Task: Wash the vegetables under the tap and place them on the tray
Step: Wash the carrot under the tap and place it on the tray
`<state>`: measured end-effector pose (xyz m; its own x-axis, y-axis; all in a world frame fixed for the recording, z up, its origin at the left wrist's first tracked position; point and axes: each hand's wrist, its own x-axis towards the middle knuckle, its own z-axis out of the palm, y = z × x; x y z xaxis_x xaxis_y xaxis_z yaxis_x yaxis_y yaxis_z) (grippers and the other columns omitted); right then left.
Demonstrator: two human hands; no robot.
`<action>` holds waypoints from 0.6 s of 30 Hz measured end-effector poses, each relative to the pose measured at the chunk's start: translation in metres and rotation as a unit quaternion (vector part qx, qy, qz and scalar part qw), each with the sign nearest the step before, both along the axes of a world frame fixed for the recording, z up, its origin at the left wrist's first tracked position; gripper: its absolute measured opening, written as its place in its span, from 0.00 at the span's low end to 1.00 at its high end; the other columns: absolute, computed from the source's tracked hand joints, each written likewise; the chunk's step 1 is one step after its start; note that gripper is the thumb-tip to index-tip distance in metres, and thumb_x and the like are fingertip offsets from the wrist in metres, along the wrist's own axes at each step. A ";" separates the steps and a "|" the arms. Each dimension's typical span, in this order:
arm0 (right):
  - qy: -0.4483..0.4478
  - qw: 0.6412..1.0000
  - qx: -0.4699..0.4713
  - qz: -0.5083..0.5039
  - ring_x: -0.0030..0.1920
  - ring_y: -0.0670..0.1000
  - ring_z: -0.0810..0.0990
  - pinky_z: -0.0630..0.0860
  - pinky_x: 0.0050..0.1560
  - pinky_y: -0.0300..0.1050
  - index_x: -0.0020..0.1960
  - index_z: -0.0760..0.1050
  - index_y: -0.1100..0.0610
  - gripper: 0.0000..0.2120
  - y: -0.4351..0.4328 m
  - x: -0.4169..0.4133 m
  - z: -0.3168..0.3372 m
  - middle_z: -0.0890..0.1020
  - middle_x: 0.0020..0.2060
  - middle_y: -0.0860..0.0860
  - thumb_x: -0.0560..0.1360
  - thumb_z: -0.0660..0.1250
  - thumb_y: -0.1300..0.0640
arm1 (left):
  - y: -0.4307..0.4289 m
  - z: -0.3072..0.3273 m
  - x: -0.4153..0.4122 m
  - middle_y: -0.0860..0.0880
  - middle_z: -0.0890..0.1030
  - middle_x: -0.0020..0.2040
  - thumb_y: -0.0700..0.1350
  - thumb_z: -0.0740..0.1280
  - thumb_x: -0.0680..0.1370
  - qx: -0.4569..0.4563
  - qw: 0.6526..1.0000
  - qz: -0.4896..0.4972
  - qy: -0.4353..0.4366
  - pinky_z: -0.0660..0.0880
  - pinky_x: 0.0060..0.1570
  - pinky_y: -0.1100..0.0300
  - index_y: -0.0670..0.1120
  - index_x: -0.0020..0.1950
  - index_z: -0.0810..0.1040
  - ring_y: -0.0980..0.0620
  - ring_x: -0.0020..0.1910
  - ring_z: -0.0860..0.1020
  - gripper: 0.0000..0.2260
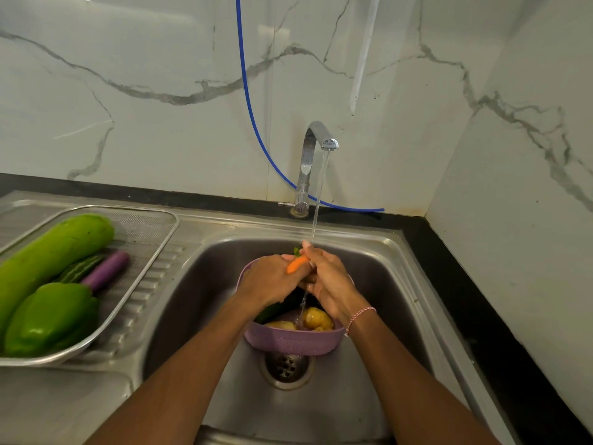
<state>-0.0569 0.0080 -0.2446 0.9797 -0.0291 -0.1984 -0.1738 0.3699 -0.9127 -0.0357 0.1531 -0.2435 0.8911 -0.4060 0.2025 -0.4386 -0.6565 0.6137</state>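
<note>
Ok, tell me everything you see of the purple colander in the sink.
The purple colander looks like plastic, round, its wall perforated with holes. It sits upright in the steel sink, partly over the drain. Inside lie yellow potatoes and something dark green. Tap water runs into it past the left hand and right hand, which hold a carrot above it, hiding its far rim.

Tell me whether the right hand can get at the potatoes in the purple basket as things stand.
Probably yes. The potatoes lie uncovered in the basket just below the right hand, with nothing between them. But it and the left hand hold the carrot, so it must let go first.
</note>
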 end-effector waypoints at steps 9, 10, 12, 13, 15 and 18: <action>-0.034 0.993 0.095 -0.066 0.58 0.59 0.86 0.81 0.63 0.54 0.65 0.77 0.60 0.15 0.001 0.007 0.005 0.85 0.58 0.61 0.83 0.62 0.71 | 0.006 -0.020 0.002 0.44 0.81 0.54 0.40 0.62 0.84 0.012 0.982 -0.132 0.132 0.76 0.58 0.50 0.46 0.71 0.67 0.48 0.53 0.80 0.15; -0.037 0.992 0.097 -0.072 0.55 0.57 0.86 0.81 0.62 0.53 0.66 0.78 0.60 0.16 -0.001 0.006 0.007 0.85 0.55 0.60 0.82 0.62 0.72 | 0.008 -0.017 0.001 0.43 0.81 0.57 0.40 0.63 0.84 0.011 0.983 -0.128 0.129 0.76 0.60 0.50 0.47 0.72 0.66 0.47 0.56 0.80 0.17; -0.039 0.991 0.111 -0.070 0.47 0.53 0.83 0.82 0.56 0.50 0.67 0.78 0.61 0.16 -0.002 0.003 0.010 0.83 0.47 0.57 0.82 0.64 0.71 | 0.008 -0.013 0.000 0.43 0.81 0.59 0.44 0.63 0.85 0.015 0.983 -0.132 0.123 0.76 0.62 0.49 0.47 0.71 0.68 0.47 0.58 0.80 0.15; -0.040 0.990 0.114 -0.067 0.43 0.51 0.81 0.82 0.53 0.49 0.67 0.78 0.60 0.15 -0.002 0.002 0.011 0.82 0.43 0.56 0.82 0.64 0.69 | 0.007 -0.013 0.001 0.44 0.82 0.58 0.47 0.62 0.85 0.024 0.984 -0.136 0.117 0.77 0.62 0.47 0.46 0.68 0.71 0.47 0.57 0.80 0.12; -0.039 0.991 0.109 -0.072 0.39 0.48 0.79 0.81 0.48 0.46 0.66 0.79 0.60 0.13 -0.003 0.001 0.013 0.81 0.40 0.54 0.84 0.64 0.66 | 0.004 -0.012 -0.001 0.46 0.83 0.50 0.52 0.60 0.86 0.039 0.984 -0.139 0.101 0.79 0.57 0.45 0.47 0.59 0.76 0.49 0.50 0.81 0.10; -0.038 0.989 0.116 -0.082 0.39 0.47 0.79 0.81 0.46 0.45 0.66 0.79 0.59 0.12 -0.002 -0.002 0.017 0.83 0.42 0.54 0.85 0.64 0.59 | 0.002 -0.011 -0.003 0.48 0.83 0.45 0.57 0.58 0.86 0.037 0.987 -0.135 0.077 0.81 0.52 0.47 0.49 0.54 0.76 0.51 0.44 0.82 0.14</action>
